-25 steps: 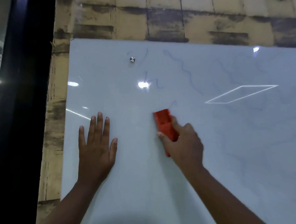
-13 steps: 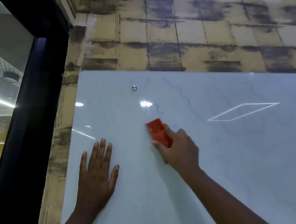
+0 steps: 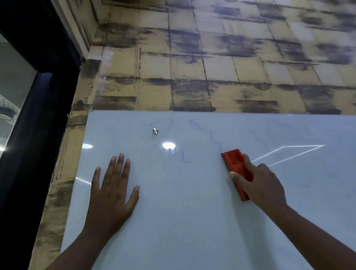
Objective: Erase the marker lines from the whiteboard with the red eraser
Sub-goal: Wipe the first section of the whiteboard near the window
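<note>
A glossy whiteboard [image 3: 188, 227] hangs on the wall and fills the lower view. My right hand [image 3: 260, 184] grips the red eraser [image 3: 233, 163] and presses it flat on the board, right of centre. A wavy blue marker line [image 3: 208, 134] runs down from the upper board to the eraser's top edge. A shorter blue squiggle [image 3: 180, 155] lies to the eraser's left, and a faint loop [image 3: 168, 123] curves near the top. My left hand [image 3: 112, 190] rests flat on the board with fingers spread, holding nothing.
A small metal mounting stud [image 3: 155, 131] sits near the board's top left. Above the board is a wall of tan, dark-streaked tiles [image 3: 231, 59]. A black window frame [image 3: 33, 111] runs along the left. Ceiling lights glare on the board [image 3: 168, 145].
My right hand has slid the eraser to the right across the board, away from the left hand. The view has tilted up, showing more wall. The left hand stays flat.
</note>
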The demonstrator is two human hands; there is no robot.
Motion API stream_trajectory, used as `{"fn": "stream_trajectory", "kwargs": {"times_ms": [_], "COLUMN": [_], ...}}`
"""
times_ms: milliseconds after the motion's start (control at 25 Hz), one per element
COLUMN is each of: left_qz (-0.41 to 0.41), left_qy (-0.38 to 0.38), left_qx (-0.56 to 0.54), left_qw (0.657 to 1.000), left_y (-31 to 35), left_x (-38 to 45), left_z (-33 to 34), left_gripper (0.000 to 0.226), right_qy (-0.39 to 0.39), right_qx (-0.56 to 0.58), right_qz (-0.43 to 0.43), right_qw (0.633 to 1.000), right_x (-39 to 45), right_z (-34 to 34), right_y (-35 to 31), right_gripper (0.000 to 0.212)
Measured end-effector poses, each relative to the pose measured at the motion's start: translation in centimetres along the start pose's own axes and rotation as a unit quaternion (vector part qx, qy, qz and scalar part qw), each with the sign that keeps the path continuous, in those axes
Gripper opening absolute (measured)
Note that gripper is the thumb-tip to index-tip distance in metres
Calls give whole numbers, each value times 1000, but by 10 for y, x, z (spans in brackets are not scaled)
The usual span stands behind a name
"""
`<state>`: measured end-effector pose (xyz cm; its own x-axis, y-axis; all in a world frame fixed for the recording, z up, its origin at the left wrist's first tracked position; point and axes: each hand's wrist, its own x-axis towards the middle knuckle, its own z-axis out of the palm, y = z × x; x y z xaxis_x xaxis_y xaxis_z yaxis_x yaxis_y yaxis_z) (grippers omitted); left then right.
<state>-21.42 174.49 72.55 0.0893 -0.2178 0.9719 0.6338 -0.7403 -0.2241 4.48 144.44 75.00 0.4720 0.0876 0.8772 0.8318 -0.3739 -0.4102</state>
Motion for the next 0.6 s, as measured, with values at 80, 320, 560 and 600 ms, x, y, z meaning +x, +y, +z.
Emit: {"fn": "stream_trajectory", "kwargs": {"times_ms": [80, 320, 560, 600], "left_qz": [-13, -18, -20, -19], "left_qy": [3, 8, 5, 7], "left_qx": [-5, -9, -10, -12], "left_qw": [1000, 1000, 1000, 1000], "left_y": [-1, -1, -6, -6], "left_x": [12, 10, 12, 11], "left_z": [6, 11, 15, 14], "left_gripper": [74, 75, 77, 76], "right_qy": [19, 37, 1, -2], "right_qx": [8, 13, -29, -46], "right_qz": [-28, -129, -254, -262], "right_qw": [999, 991, 967, 964], "right_x": [2, -3, -1, 5], "right_z": [8, 45, 59, 53], "right_y": [-23, -120, -185, -181], "right_gripper": [74, 70, 73, 73]}}
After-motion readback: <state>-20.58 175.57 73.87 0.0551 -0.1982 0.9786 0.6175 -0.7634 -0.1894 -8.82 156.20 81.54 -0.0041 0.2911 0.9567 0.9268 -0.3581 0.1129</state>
